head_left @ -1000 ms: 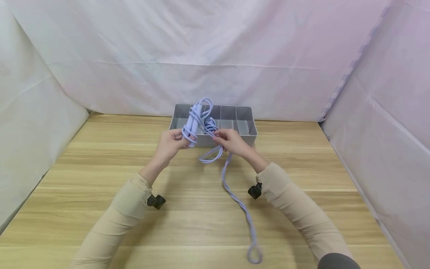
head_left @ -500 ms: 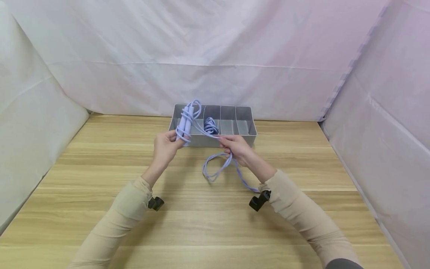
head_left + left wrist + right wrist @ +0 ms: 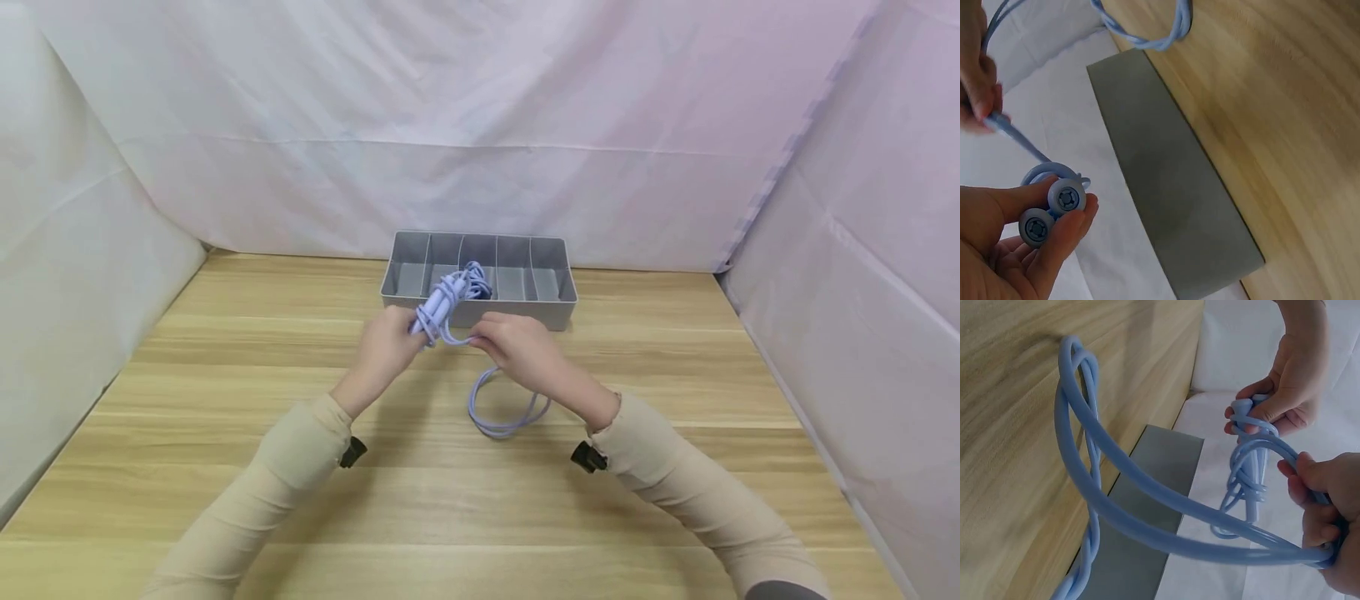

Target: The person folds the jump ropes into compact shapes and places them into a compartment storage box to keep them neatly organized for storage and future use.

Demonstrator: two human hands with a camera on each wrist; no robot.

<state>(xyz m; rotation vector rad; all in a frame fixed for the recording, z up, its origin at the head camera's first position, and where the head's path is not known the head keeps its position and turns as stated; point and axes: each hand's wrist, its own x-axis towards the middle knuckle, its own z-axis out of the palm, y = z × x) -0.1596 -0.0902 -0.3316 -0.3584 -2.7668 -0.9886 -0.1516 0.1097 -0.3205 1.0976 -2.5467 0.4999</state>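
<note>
My left hand (image 3: 384, 348) grips the two pale blue handles of a jump rope (image 3: 437, 307) together, held up in front of the grey box. In the left wrist view both round handle ends (image 3: 1066, 196) show between thumb and fingers. Rope is wound round the handles in several turns. My right hand (image 3: 519, 348) pinches the doubled rope just to the right, and the stretch between the hands curves. From the right hand a loose loop (image 3: 1116, 519) hangs down; a twisted length (image 3: 1091, 544) shows beside it in the right wrist view.
The grey box (image 3: 525, 314) with several compartments stands at the back of the wooden table (image 3: 247, 400). A bundle of blue cord (image 3: 480, 287) lies in its middle compartment, overlapped by the handles. White cloth (image 3: 465, 183) hangs behind and at both sides.
The handles have tipped lower and, since half a second ago, moved right. My right hand has come down slightly, and the rope's trailing end has been drawn up off the front of the table.
</note>
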